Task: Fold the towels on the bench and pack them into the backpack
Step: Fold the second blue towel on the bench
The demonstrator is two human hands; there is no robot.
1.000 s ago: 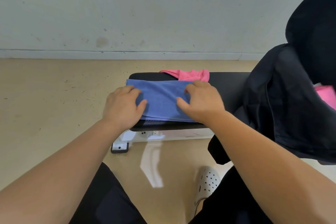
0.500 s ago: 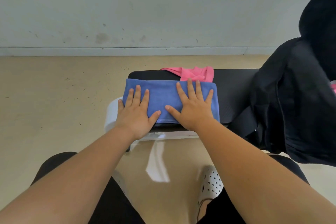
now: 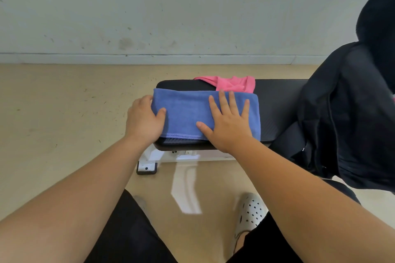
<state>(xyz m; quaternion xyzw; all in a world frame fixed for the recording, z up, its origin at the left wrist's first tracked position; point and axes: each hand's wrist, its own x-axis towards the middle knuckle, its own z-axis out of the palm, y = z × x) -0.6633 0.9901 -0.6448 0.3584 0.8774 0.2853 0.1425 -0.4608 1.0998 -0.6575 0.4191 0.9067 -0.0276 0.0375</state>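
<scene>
A blue towel [image 3: 188, 111], folded into a long strip, lies across the left end of the black bench [image 3: 275, 100]. My left hand [image 3: 143, 121] grips the strip's left end, thumb on top and fingers curled under the edge. My right hand [image 3: 228, 124] lies flat on the right half with fingers spread. Behind the blue towel a crumpled pink towel [image 3: 233, 83] sits on the bench. A black backpack [image 3: 350, 117] stands on the right end of the bench; its opening is out of sight.
The bench's white frame and black foot [image 3: 147, 168] show under the pad. Beige floor spreads to the left and behind, up to a grey wall [image 3: 171, 17]. My knees in black shorts and a white perforated shoe [image 3: 250, 213] are below.
My left hand slid off the top of the blue towel to its left end and closed on the edge. My right hand stayed flat on the right half.
</scene>
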